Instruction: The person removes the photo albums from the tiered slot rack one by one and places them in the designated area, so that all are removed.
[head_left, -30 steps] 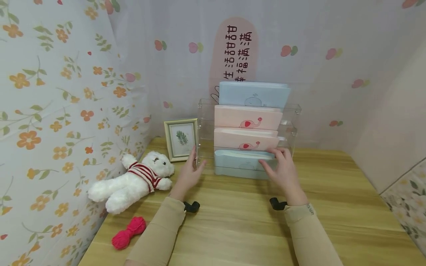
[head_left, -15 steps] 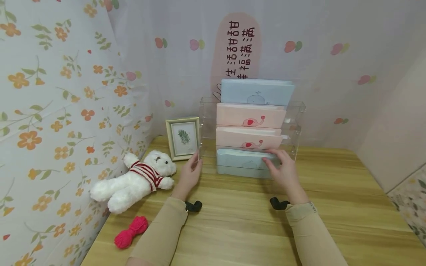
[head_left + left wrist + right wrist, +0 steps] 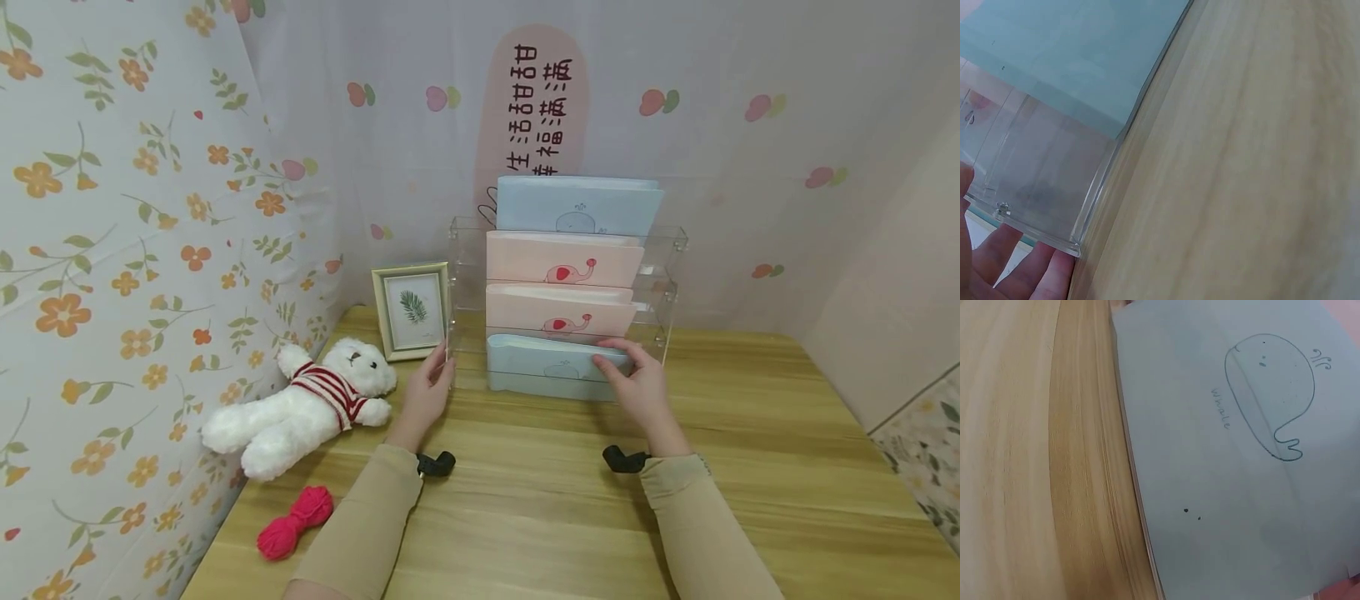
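L hand (image 3: 427, 392) slid onto rack (image 3: 453, 283); R hand (image 3: 636, 385) holds blue folder (image 3: 547, 371).

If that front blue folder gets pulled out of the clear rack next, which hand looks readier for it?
Probably the right hand: its fingers already lie on the top edge of the front blue folder. The left hand rests at the clear rack's left front corner, better placed to steady it.

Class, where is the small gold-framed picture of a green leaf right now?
In the head view, the gold-framed leaf picture stands at the table's back left, against the wall, just left of the clear acrylic file rack and behind the white teddy bear.
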{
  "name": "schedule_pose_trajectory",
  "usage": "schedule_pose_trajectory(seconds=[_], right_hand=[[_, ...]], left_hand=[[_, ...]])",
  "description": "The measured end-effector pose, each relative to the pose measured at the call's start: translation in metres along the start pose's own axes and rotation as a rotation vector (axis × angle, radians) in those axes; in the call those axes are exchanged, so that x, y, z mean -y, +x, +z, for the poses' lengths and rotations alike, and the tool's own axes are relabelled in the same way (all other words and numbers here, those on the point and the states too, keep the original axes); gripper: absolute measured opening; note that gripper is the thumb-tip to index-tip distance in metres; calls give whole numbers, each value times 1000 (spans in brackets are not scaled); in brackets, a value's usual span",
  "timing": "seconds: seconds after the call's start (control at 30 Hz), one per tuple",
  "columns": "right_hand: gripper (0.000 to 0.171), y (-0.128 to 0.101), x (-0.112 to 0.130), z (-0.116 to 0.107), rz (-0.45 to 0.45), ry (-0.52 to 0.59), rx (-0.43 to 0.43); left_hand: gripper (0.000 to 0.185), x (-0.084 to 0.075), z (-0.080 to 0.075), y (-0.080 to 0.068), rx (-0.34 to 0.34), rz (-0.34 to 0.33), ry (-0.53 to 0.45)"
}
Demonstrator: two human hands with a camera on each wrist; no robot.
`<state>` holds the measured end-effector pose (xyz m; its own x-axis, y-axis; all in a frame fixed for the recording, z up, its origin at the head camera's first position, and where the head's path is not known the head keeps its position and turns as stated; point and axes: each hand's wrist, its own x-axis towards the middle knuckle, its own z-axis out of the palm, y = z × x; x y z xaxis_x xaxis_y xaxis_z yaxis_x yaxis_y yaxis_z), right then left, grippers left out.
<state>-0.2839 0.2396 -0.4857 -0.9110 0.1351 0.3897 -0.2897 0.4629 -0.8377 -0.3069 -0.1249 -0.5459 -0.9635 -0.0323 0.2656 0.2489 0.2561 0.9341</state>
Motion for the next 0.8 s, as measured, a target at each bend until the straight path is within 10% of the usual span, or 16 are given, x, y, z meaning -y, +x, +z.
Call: schedule_pose_trajectory(seconds=[0.8], right_hand=[[20,-5,9,14,47,128,-179]], left_hand=[[53,-2,0,-1,8,-64,22]])
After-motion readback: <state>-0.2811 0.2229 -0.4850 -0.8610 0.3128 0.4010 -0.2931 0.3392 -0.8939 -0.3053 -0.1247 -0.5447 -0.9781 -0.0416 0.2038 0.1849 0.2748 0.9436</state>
